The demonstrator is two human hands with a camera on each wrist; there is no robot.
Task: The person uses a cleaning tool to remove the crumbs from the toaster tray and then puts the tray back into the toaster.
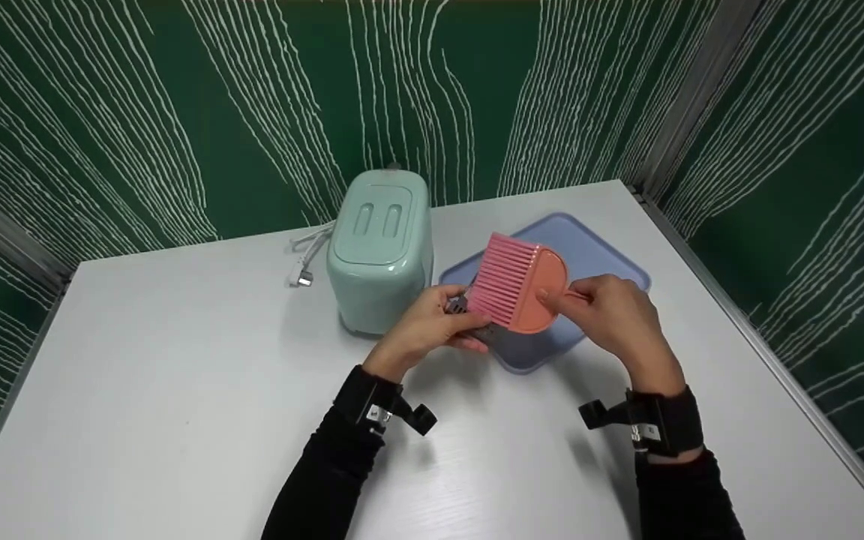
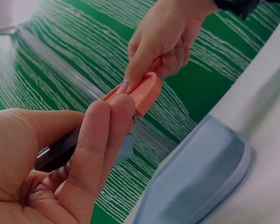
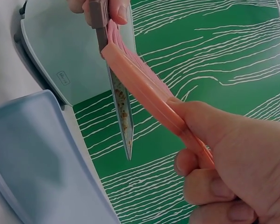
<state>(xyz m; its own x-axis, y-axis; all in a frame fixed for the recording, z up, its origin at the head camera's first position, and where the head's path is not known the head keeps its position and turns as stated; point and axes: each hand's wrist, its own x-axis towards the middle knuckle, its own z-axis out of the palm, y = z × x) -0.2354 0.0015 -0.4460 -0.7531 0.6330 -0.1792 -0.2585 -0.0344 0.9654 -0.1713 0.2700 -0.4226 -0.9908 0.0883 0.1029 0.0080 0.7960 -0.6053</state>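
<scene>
My right hand [image 1: 616,319] pinches the orange handle of a small brush [image 1: 516,285] with pink bristles. My left hand [image 1: 428,322] holds the dark grey end of a crumb tray [image 3: 121,105], a thin metal piece with brown crumbs on it. In the right wrist view the bristles lie against or very close to this tray near its grey end; exact contact cannot be told. From the head camera, the brush hides most of the crumb tray. Both things are held in the air, partly above a blue tray [image 1: 589,251].
A mint-green toaster [image 1: 379,289] with its top covered stands just behind my left hand. Its white cord and plug [image 1: 303,276] lie to its left on the white table [image 1: 177,405]. Green walls [image 1: 492,97] with white lines close off the back and right.
</scene>
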